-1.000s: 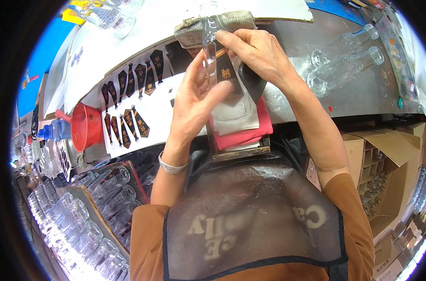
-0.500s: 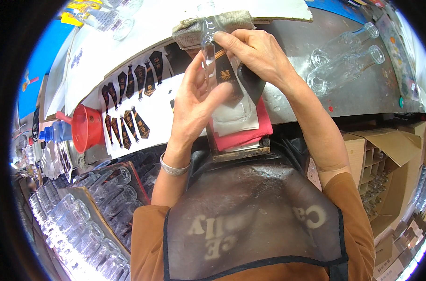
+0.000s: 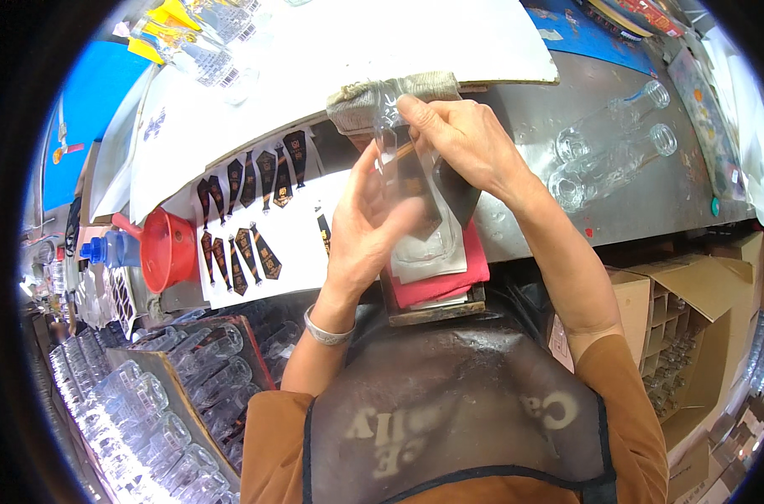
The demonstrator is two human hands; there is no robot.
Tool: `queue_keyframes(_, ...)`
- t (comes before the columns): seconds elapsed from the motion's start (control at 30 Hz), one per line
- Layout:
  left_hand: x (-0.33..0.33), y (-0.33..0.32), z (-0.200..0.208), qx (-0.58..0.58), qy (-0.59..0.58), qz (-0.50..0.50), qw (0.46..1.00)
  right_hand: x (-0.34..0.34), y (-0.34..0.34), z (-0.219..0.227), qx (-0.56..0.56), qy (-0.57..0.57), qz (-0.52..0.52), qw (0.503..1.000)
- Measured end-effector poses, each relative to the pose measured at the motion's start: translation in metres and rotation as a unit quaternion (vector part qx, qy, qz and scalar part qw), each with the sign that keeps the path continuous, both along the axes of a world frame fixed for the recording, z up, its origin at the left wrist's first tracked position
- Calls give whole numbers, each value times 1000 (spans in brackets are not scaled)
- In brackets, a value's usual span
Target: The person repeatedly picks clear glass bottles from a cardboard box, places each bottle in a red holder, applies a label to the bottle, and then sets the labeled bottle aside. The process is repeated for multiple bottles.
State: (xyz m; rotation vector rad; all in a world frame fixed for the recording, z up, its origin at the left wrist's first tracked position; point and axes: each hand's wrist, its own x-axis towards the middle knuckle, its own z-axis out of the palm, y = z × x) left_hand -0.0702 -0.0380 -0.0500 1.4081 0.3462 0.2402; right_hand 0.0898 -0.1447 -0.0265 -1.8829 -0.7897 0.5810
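A clear glass bottle (image 3: 439, 244) lies on folded cloths, its neck pointing away from me over a rolled grey cloth (image 3: 352, 107). On its upper face sits a black necktie-shaped decal (image 3: 411, 186) with gold marks. My right hand (image 3: 470, 143) is closed at the neck, thumb pressed on the glass. Beneath that palm shows a dark flat piece (image 3: 461, 200); whether I grip it, I cannot tell. My left hand (image 3: 363, 227) cradles the left side of the bottle, fingers along the glass and thumb, blurred, over the body. Under the bottle are white and pink cloths (image 3: 441, 288) in a wooden tray.
A white sheet (image 3: 294, 269) with rows of tie decals lies to the left, beside a red plastic dipper (image 3: 168, 250). Two clear bottles (image 3: 613, 160) lie on the metal table at right. Crated bottles (image 3: 151, 403) stand lower left, a divided carton (image 3: 693, 336) lower right.
The whole view has shifted, so the scene sits lower in the picture. My left thumb has moved over the bottle's body, while my right thumb stays at the neck.
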Motion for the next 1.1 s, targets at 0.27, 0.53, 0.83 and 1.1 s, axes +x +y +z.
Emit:
queue_keyframes(0.27,1,-1,0,-3,-2,5,1000,0,7,1,-67,-58,-21,996)
queue_keyframes(0.53,0,-2,-6,4,-1,23,1000,2,2,5,-29,4,-6,1000)
queue_keyframes(0.83,-1,-3,-9,21,-7,29,999,0,0,8,-33,-20,2,999)
queue_keyframes(1.1,0,-4,-7,20,-11,27,999,3,-3,4,-36,-6,8,999)
